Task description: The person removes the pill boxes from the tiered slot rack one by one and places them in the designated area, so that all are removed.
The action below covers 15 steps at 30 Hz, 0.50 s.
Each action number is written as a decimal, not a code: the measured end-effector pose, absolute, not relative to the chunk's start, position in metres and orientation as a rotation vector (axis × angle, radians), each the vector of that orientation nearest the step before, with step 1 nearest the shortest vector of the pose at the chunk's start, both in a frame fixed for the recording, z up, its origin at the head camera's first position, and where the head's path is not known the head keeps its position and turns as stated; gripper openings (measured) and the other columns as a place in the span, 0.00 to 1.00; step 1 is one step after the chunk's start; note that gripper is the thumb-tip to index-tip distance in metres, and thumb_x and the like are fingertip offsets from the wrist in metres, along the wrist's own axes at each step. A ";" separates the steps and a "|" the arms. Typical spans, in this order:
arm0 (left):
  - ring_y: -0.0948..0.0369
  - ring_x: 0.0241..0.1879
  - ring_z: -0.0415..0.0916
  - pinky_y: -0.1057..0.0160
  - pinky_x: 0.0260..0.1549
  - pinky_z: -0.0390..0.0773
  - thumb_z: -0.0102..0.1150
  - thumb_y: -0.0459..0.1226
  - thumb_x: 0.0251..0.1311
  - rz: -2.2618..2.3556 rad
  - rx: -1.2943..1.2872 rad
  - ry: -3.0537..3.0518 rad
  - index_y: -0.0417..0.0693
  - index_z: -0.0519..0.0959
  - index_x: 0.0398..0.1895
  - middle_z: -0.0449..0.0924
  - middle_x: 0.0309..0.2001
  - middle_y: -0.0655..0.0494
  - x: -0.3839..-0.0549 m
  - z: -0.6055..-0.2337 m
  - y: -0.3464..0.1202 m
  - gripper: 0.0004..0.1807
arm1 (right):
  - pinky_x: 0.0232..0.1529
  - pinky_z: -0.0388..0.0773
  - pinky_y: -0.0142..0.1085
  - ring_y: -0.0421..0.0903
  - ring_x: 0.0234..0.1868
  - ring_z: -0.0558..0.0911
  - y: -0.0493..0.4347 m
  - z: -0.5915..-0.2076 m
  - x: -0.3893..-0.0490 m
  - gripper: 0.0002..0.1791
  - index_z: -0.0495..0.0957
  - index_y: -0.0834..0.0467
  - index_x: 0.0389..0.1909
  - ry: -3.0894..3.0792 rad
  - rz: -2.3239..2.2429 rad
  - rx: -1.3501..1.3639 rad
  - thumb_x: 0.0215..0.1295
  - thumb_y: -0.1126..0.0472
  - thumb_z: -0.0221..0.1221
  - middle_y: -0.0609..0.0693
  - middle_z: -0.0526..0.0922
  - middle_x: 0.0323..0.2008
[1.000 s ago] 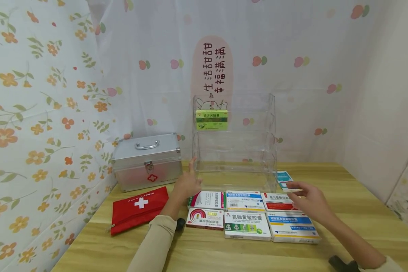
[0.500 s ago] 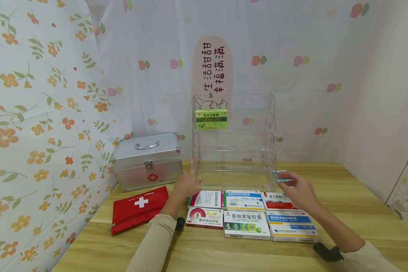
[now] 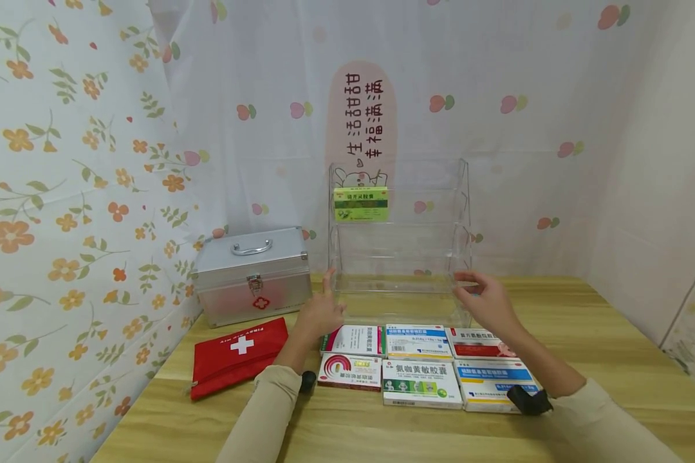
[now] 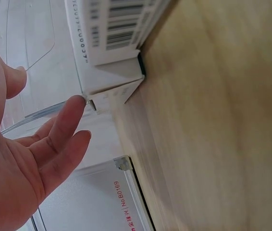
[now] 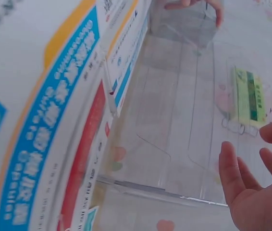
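Note:
A clear acrylic tiered rack [image 3: 402,283] stands at the back of the table, with a green medicine box [image 3: 360,204] on its top tier at the left. My left hand [image 3: 320,315] is at the rack's lower left side, index finger raised along the edge; in the left wrist view, fingertips touch or nearly touch the rack edge beside the white box [image 4: 109,77]. My right hand [image 3: 486,302] is at the rack's right side, fingers loosely bent; in the right wrist view nothing lies between them. Whether it touches the rack, I cannot tell.
Several medicine boxes lie in two rows before the rack, among them a white-and-green box [image 3: 421,384] and a blue-and-white box [image 3: 495,386]. A silver first-aid case [image 3: 251,276] and a red first-aid pouch [image 3: 237,357] are at the left. A teal packet [image 5: 92,219] is mostly hidden.
My right hand has moved left and slightly upward, from above the right-hand boxes to the rack's right side, now covering most of the teal packet. The left hand and rack stay put.

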<state>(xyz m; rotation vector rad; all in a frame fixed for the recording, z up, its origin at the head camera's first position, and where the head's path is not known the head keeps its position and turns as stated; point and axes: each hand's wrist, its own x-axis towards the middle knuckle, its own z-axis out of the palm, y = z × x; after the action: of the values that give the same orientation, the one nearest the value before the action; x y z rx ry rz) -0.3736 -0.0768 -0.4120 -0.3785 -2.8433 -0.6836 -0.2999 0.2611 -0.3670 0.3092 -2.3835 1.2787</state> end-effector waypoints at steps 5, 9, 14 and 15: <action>0.54 0.19 0.71 0.57 0.20 0.72 0.58 0.42 0.66 -0.669 -0.371 -2.857 0.60 0.34 0.77 0.71 0.21 0.49 -0.373 -0.411 -0.077 0.49 | 0.37 0.78 0.24 0.61 0.53 0.81 0.255 -0.360 -0.313 0.20 0.75 0.62 0.59 -2.370 1.291 0.283 0.72 0.56 0.58 0.62 0.77 0.58; 0.54 0.20 0.71 0.56 0.21 0.73 0.58 0.42 0.66 -0.674 -0.372 -2.859 0.60 0.34 0.77 0.71 0.21 0.49 -0.374 -0.411 -0.076 0.49 | 0.37 0.77 0.23 0.61 0.54 0.80 0.250 -0.352 -0.322 0.21 0.75 0.62 0.59 -2.333 1.313 0.294 0.72 0.55 0.58 0.62 0.78 0.58; 0.55 0.20 0.71 0.57 0.21 0.73 0.58 0.42 0.66 -0.679 -0.373 -2.858 0.61 0.34 0.77 0.71 0.21 0.50 -0.375 -0.412 -0.077 0.49 | 0.36 0.77 0.22 0.60 0.53 0.80 0.245 -0.341 -0.334 0.22 0.75 0.63 0.58 -2.282 1.354 0.333 0.72 0.52 0.58 0.62 0.77 0.56; 0.55 0.20 0.71 0.57 0.21 0.73 0.58 0.43 0.66 -0.676 -0.374 -2.855 0.61 0.33 0.77 0.71 0.21 0.50 -0.375 -0.412 -0.077 0.49 | 0.36 0.77 0.21 0.60 0.53 0.80 0.244 -0.338 -0.336 0.22 0.75 0.63 0.58 -2.275 1.355 0.338 0.71 0.52 0.58 0.61 0.77 0.56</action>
<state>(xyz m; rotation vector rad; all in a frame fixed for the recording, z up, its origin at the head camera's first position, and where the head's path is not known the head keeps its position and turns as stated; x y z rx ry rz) -0.3748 -0.0770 -0.4121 -0.3735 -2.8552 -0.6764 -0.3365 0.2438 -0.3381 0.3383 -2.2754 1.3545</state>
